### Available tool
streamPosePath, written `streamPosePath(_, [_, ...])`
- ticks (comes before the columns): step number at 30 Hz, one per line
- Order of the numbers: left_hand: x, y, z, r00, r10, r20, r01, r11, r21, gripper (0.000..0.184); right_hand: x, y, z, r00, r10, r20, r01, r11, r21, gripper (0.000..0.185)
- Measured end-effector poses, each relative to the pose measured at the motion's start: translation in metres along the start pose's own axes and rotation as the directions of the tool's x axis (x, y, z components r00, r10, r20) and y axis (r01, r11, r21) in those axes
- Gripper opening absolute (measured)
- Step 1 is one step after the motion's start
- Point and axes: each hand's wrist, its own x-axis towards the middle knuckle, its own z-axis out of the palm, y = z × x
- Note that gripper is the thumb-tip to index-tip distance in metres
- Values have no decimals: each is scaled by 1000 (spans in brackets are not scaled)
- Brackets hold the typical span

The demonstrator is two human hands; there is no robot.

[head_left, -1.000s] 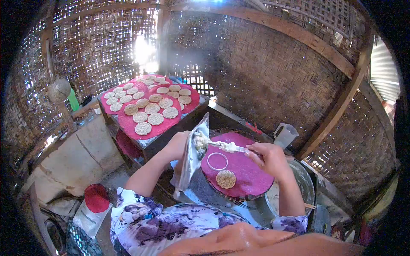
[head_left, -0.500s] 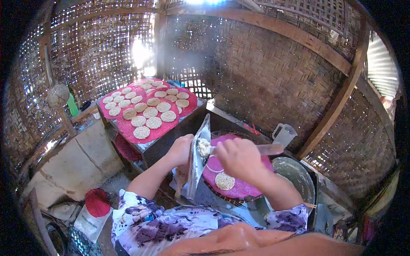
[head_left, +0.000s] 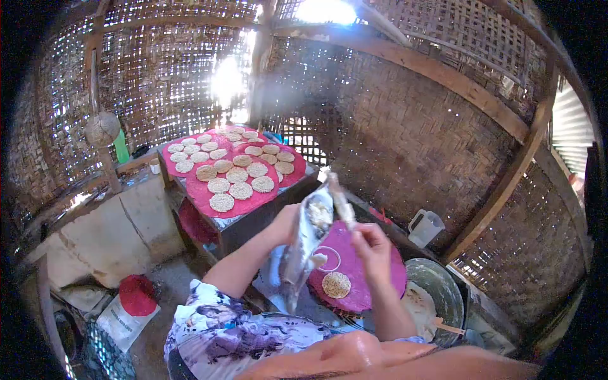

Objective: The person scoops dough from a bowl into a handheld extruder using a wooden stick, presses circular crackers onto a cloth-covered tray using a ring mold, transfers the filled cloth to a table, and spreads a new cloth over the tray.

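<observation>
My left hand (head_left: pixel 286 223) grips the far edge of a tilted, silvery board (head_left: pixel 297 253); its fingers are partly hidden behind it. A lump of pale, grainy dough (head_left: pixel 320 214) clings to the board's face. In my right hand (head_left: pixel 372 246), a flat spatula (head_left: pixel 342 201) points up and away, its blade smeared with the dough. Below, on a round magenta cloth (head_left: pixel 380 272), lies a thin white ring (head_left: pixel 337 252) with a small pale dab (head_left: pixel 320 259) at its left side. One flat, round dough disc (head_left: pixel 336 285) rests just in front of the ring.
At the back left, a table carries red cloths (head_left: pixel 206 197) with many pale discs (head_left: pixel 240 190). A bucket (head_left: pixel 453 291) of pale dough with a wooden stick (head_left: pixel 449 326) stands on the right. Behind it is a clear jug (head_left: pixel 426 228). Woven walls (head_left: pixel 405 114) enclose the corner.
My right hand has turned the spatula from lying sideways across the board to pointing upward. A pale dab now shows at the ring. The whole view has shifted slightly.
</observation>
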Motion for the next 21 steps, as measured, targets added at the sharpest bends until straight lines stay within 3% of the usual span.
streamPosePath(1, [2, 21, 3, 1000, 29, -8, -28, 994, 108, 40, -3, -3, 12, 995, 85, 44, -87, 995, 55, 11])
streamPosePath(3, [6, 15, 10, 999, -30, -26, 36, 969, 244, 22, -9, 11, 18, 997, 66, 50, -71, 992, 105, 11])
streamPosePath(4, [9, 7, 8, 977, -214, 25, 198, 848, -492, 24, -13, 22, 10, 998, 48, 36, -48, 999, 9, 13])
streamPosePath(5, [10, 1, 2, 933, -305, 191, 268, 234, -935, 29, -17, 31, 0, 999, 27, 24, -24, 996, -84, 14])
streamPosePath(6, [8, 3, -7, 914, -381, 139, 278, 338, -899, 31, -21, 36, -12, 1000, -1, 1, 1, 984, -176, 14])
streamPosePath(8, [12, -21, -11, 989, -126, 77, 146, 755, -639, 26, -24, 41, -32, 998, -59, -29, 44, 931, -361, 15])
streamPosePath(9, [6, -19, -9, 994, -107, 20, 108, 949, -297, 28, -20, 38, -30, 992, -89, -85, 48, 916, -399, 15])
streamPosePath(11, [7, -10, 6, 994, -103, -23, 96, 974, -204, 34, -11, 29, -20, 968, -140, -207, 25, 879, -475, 15])
streamPosePath(13, [9, -2, 17, 997, -80, -24, 79, 996, -51, 31, -7, 30, -13, 923, -369, -110, 241, 776, -583, 16])
streamPosePath(14, [11, -1, 17, 956, -290, 45, 262, 777, -573, 29, -9, 23, -12, 899, -436, -33, 308, 685, -660, 17])
streamPosePath(15, [13, 0, 16, 882, -421, 210, 349, 285, -893, 28, -11, 16, -11, 869, -493, 55, 375, 582, -722, 17])
streamPosePath(16, [15, -22, 17, 943, -288, 165, 287, 459, -840, 29, -17, 12, -11, 877, -473, 85, 375, 562, -737, 18])
streamPosePath(18, [19, -45, 13, 947, -281, 156, 303, 617, -726, 29, -28, 14, -15, 882, -452, 134, 431, 656, -620, 18])
streamPosePath(19, [11, -16, 3, 822, -483, 301, 390, 93, -916, 30, -31, 15, -17, 883, -441, 160, 450, 700, -555, 17])
streamPosePath(21, [13, -75, 21, 954, -165, 249, 297, 430, -852, 28, -19, 12, -21, 940, -338, 57, 320, 808, -495, 16])
